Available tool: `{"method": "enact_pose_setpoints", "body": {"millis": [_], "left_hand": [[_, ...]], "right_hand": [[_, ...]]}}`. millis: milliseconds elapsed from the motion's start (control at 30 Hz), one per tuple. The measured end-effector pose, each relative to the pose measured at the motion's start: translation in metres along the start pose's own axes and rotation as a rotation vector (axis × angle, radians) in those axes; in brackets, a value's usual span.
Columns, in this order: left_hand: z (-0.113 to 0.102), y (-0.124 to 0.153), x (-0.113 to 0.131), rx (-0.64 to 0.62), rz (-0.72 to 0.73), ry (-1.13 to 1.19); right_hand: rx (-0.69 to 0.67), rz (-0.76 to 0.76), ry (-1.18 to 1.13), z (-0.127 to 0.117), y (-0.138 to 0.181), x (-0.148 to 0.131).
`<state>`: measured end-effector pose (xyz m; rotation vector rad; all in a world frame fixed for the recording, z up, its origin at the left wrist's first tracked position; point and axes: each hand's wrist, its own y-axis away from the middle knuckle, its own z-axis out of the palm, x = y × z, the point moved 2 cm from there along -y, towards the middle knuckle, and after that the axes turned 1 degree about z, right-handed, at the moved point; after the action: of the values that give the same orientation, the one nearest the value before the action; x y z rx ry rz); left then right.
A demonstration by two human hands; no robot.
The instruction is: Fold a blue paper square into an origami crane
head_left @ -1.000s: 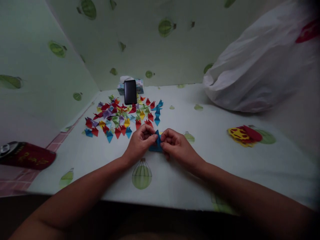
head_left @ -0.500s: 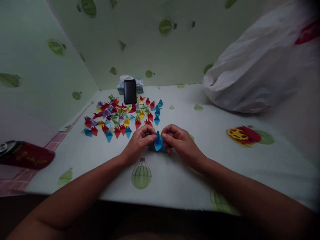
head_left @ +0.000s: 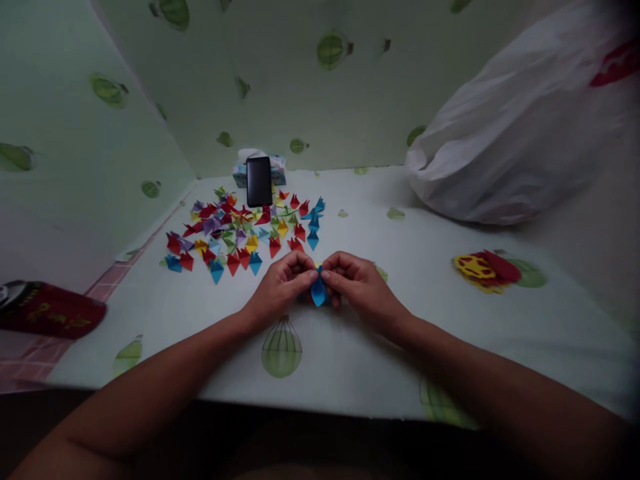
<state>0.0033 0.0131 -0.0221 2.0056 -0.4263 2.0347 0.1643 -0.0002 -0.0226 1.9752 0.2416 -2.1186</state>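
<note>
Between my two hands is a small piece of folded blue paper (head_left: 319, 293), its rounded tip pointing down toward me. My left hand (head_left: 286, 283) pinches its upper left side between thumb and fingers. On the other side my right hand (head_left: 359, 285) grips the upper right edge the same way. The thumbs almost meet at the top of the fold, and the fingers hide part of the paper. Just beyond my hands spreads a group of folded paper cranes (head_left: 233, 261) in red, blue, yellow, green and purple.
A black phone (head_left: 259, 182) leans on a tissue box (head_left: 241, 176) at the back. A red can (head_left: 53, 310) lies at the left edge. On the right are yellow and red cut-outs (head_left: 475, 268) and a large white plastic bag (head_left: 493, 147). The tablecloth (head_left: 350, 373) has balloon prints.
My fingertips have come closer together over the blue paper, which now shows narrower and a little lower between them. The things on the table have stayed in place.
</note>
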Motion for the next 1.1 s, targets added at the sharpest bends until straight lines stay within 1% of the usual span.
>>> {"method": "enact_pose_setpoints", "body": {"millis": [300,467,733,833,1000,1100], "left_hand": [[0.0010,-0.0004,0.0017,0.018,0.023,-0.045],[0.0012,-0.0002,0.0014,-0.001,-0.025,-0.035],[-0.0002,-0.0013,-0.0018,-0.041,-0.112,0.007],[-0.0011,-0.0016,-0.0034,-0.052,-0.141,-0.010],[-0.0019,-0.0011,-0.0024,-0.059,-0.173,-0.040],[-0.0010,-0.0005,-0.0017,-0.065,-0.188,-0.052]], "right_hand": [[0.027,-0.036,0.112,0.0007,0.0014,-0.0041],[0.025,-0.066,0.164,0.0007,0.0026,-0.0042],[0.055,-0.113,0.315,-0.0015,0.0019,-0.0067],[0.048,-0.087,0.300,-0.0018,0.0013,-0.0069],[-0.042,-0.021,0.176,-0.0025,-0.0001,-0.0065],[-0.065,-0.016,0.190,-0.0041,-0.0013,-0.0060]]}}
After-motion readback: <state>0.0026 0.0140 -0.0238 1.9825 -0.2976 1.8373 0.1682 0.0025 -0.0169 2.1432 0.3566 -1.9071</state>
